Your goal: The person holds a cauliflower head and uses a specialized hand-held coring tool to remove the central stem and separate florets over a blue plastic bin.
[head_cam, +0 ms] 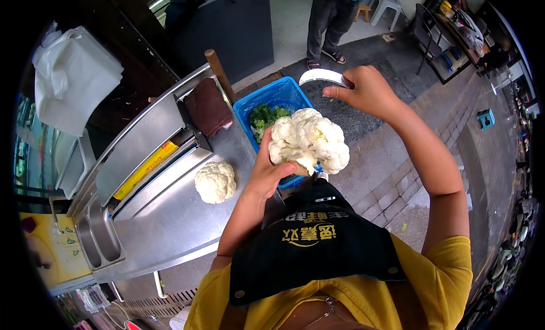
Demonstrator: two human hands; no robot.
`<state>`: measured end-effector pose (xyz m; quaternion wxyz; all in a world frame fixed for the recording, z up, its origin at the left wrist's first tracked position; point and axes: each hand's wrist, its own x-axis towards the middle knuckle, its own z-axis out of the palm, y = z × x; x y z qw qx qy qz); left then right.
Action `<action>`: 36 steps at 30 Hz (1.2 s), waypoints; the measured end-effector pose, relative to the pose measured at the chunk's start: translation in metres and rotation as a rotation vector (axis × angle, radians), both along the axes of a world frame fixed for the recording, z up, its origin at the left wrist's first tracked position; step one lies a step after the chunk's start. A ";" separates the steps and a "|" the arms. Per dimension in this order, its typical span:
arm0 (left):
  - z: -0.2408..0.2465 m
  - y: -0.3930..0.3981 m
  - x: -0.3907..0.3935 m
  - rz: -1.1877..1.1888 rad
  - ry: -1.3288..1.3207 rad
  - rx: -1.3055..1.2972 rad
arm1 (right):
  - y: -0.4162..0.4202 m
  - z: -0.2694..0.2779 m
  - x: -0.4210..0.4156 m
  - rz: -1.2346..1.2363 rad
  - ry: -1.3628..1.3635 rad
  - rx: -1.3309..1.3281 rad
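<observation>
A large white cauliflower head [315, 138] rests in my left hand [270, 168], whose thumb presses beside the cut stem. My right hand [370, 93] is raised beyond it, gripping a tool with a curved, bright blade [321, 75], likely a curved knife. The blade points left and is apart from the cauliflower. Beneath the held head stands a blue plastic basket [242, 110] with green leaves [266, 115] inside; the head hides part of it. To the left, a second cauliflower [215, 182] sits on the stainless steel counter [170, 219].
A dark red cloth [208, 106] lies at the counter's far end near a wooden post [219, 74]. A double steel sink [106, 234] is set in the left side. White plastic bags [76, 78] hang at upper left. Another person [332, 23] stands beyond the basket.
</observation>
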<state>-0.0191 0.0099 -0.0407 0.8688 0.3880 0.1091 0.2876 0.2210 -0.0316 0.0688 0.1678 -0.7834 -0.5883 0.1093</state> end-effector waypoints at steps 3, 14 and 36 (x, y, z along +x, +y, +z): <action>0.003 0.000 -0.002 0.015 0.002 0.009 | -0.016 0.031 -0.019 0.124 0.215 -0.020; 0.008 -0.003 -0.002 0.122 0.017 0.095 | -0.046 0.044 -0.055 0.299 0.039 -0.013; 0.013 -0.008 0.000 0.116 0.023 0.087 | -0.053 0.042 -0.055 0.337 -0.064 -0.044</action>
